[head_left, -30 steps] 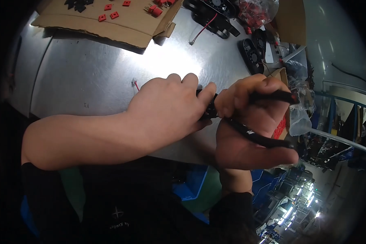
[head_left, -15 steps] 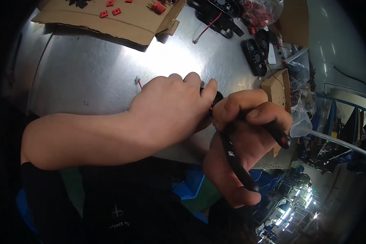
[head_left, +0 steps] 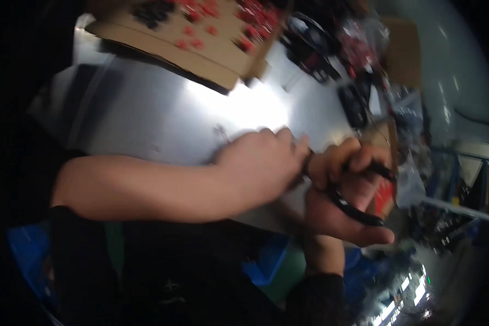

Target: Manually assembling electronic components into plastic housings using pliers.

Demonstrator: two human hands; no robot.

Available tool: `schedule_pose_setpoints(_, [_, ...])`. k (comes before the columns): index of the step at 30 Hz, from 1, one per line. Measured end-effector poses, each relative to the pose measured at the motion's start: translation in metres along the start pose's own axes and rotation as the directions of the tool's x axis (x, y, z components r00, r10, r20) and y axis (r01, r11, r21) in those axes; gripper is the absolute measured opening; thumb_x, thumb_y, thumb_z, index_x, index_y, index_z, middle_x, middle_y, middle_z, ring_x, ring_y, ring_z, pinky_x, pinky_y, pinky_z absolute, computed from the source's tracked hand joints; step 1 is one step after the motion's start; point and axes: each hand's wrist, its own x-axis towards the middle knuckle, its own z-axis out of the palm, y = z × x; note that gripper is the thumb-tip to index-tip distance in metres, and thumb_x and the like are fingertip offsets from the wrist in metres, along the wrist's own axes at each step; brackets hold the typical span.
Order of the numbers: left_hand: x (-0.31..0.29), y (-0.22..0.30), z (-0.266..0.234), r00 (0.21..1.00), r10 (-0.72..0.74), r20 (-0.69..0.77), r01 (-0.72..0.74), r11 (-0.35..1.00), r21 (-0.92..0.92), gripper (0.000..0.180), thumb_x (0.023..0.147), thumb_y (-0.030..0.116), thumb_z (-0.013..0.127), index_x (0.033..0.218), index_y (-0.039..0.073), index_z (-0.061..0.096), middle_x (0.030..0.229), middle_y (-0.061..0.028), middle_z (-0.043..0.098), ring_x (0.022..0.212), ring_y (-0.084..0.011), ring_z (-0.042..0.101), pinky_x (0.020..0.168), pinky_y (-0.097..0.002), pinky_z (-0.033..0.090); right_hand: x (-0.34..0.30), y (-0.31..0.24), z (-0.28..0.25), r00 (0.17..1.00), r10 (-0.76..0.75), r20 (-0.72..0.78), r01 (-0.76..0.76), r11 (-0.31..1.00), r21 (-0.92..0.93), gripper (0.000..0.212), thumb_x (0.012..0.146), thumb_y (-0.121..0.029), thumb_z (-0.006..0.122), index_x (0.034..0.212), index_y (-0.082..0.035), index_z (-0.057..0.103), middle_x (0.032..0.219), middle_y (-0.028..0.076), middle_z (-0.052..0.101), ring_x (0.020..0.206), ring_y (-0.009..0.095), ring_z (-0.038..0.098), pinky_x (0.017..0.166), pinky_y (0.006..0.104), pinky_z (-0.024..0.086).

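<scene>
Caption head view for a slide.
Right hand grips black-handled tool beside left hand above a metal table, red pieces on cardboard beyond.

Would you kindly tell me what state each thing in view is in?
Left hand: curled over a dark part, mostly hidden.
Right hand: gripping, thumb extended.
Black-handled tool: in the right hand, handles spread apart.
Cardboard: lying on the metal table.
Red pieces: scattered on the cardboard.
Black pieces: clustered on the cardboard.
Clear bag: red contents inside, closure unclear.
</scene>
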Motion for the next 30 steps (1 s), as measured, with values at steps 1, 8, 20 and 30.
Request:
schedule_pose_setpoints(1, [-0.003, -0.003, 0.002, 1.0, 0.008, 0.018, -0.008, 1.0, -0.011, 0.05, 0.092, 0.031, 0.065, 0.13, -0.001, 0.056, 0.103, -0.0199, 0.065, 0.088, -0.0347, 0.071, 0.071, -0.0432, 0.06, -0.001, 0.0, 0.003, 0.994, 0.079, -0.074, -0.082, 0.996, -0.038, 0.111, 0.046, -0.103, 0.064, 0.101, -0.009, 0.042, 0.082, 0.002, 0.04, 0.068, 0.011, 0.037, 0.058, 0.0267, 0.031])
schedule_pose_setpoints(8, [0.003, 0.008, 0.004, 0.995, 0.011, 0.098, 0.0, 0.995, -0.104, 0.063, 0.088, 0.041, 0.071, 0.135, 0.002, 0.056, 0.108, -0.0192, 0.065, 0.095, -0.0352, 0.069, 0.079, -0.0445, 0.056, 0.004, 0.001, -0.014, 1.0, -0.005, 0.014, 0.003, 0.994, 0.107, 0.086, 0.077, -0.085, 0.064, 0.103, -0.006, 0.044, 0.08, 0.002, 0.04, 0.062, 0.007, 0.04, 0.048, 0.021, 0.032])
schedule_pose_setpoints(20, [0.003, -0.003, 0.011, 0.998, 0.069, -0.014, -0.07, 0.995, -0.07, 0.063, 0.087, 0.044, 0.067, 0.131, 0.0, 0.06, 0.099, -0.0221, 0.067, 0.084, -0.0383, 0.07, 0.072, -0.047, 0.056, 0.013, 0.014, -0.021, 0.998, 0.002, 0.059, -0.013, 0.982, 0.186, 0.083, 0.082, -0.083, 0.06, 0.104, -0.005, 0.044, 0.078, 0.001, 0.042, 0.059, 0.006, 0.04, 0.044, 0.0191, 0.03])
schedule_pose_setpoints(30, [0.002, -0.002, 0.011, 0.997, 0.083, -0.002, -0.083, 0.995, -0.052, 0.056, 0.091, 0.046, 0.066, 0.129, 0.006, 0.056, 0.098, -0.0223, 0.065, 0.078, -0.0403, 0.07, 0.069, -0.0504, 0.056, 0.011, 0.019, -0.016, 0.998, -0.045, -0.033, 0.052, 0.971, 0.233, 0.073, 0.093, -0.077, 0.05, 0.104, -0.006, 0.046, 0.079, 0.002, 0.046, 0.052, 0.005, 0.039, 0.038, 0.0183, 0.028])
